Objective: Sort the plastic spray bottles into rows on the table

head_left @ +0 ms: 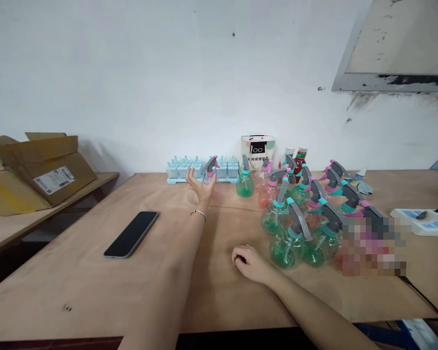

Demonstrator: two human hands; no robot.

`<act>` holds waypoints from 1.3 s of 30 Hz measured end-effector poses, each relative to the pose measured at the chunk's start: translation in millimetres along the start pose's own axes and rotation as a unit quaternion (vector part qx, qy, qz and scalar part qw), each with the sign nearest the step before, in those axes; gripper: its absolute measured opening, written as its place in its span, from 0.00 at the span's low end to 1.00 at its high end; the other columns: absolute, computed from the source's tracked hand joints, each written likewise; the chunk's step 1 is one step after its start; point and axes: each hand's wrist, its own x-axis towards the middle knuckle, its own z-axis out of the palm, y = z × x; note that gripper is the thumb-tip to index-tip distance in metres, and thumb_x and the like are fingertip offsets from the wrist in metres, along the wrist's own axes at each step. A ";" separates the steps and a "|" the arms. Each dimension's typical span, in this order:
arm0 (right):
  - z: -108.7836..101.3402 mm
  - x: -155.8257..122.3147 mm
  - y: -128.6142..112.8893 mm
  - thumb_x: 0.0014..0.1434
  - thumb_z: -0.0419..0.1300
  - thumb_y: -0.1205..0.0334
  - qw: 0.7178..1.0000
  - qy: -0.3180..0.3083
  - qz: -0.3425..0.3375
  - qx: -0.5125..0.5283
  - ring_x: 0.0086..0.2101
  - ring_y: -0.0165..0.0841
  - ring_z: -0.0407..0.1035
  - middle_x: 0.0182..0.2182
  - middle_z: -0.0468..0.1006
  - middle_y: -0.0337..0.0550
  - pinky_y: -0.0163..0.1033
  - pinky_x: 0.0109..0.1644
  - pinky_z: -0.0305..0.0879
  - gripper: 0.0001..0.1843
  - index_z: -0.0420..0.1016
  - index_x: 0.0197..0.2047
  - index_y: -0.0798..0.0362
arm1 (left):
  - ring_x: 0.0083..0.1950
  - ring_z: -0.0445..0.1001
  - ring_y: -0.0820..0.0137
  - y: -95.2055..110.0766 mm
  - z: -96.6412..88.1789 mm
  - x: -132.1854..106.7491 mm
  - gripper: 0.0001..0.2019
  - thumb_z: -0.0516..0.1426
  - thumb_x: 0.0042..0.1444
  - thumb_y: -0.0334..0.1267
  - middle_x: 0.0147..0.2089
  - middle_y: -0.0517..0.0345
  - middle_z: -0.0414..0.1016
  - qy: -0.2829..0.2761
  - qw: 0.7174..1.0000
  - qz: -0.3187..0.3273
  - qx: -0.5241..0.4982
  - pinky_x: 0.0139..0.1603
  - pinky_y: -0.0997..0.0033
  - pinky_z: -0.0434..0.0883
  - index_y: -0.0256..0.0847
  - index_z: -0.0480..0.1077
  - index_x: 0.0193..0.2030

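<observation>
my left hand (200, 187) is spread around a pink-topped spray bottle (210, 173) near the tabletop's (95, 291) far edge, by the ice-pop molds (184, 170). my right hand (250, 262) rests curled and empty beside the green bottles (295, 238). i should close low on the belly, keeping it upright.

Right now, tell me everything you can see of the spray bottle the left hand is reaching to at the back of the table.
The spray bottle is small, with a clear, pink-tinted plastic body, a pink collar and a grey trigger head. It stands upright near the far edge of the wooden table, just in front of the pale blue ice-pop mould. The left hand is open around it; fingers partly hide the body, so actual contact cannot be told.
</observation>
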 end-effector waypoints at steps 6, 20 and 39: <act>0.4 -0.2 -0.3 0.51 0.51 0.76 1.000 -0.005 0.007 -0.004 0.29 0.30 0.66 0.25 0.74 0.37 0.36 0.39 0.57 0.11 0.66 0.25 0.52 | 0.68 0.60 0.52 42.5 21.4 -46.5 0.30 0.63 0.51 0.44 0.64 0.39 0.62 -0.210 0.963 0.168 0.026 0.69 0.51 0.53 0.41 0.60 0.59; 2.0 -2.5 3.2 0.49 0.51 0.78 0.999 0.002 -0.028 0.026 0.30 0.30 0.68 0.25 0.74 0.37 0.35 0.42 0.60 0.11 0.66 0.25 0.53 | 0.71 0.53 0.49 74.5 126.4 -23.2 0.41 0.67 0.44 0.32 0.67 0.36 0.60 -0.290 0.948 -0.125 -0.046 0.68 0.52 0.54 0.38 0.56 0.65; -4.5 -3.2 -1.5 0.51 0.51 0.77 1.000 -0.007 -0.017 0.013 0.30 0.29 0.66 0.24 0.73 0.36 0.34 0.38 0.58 0.12 0.67 0.24 0.53 | 0.29 0.73 0.74 141.3 -65.4 -38.0 0.13 0.61 0.45 0.34 0.30 0.56 0.76 -0.357 0.725 -0.443 -0.387 0.31 0.78 0.70 0.33 0.75 0.39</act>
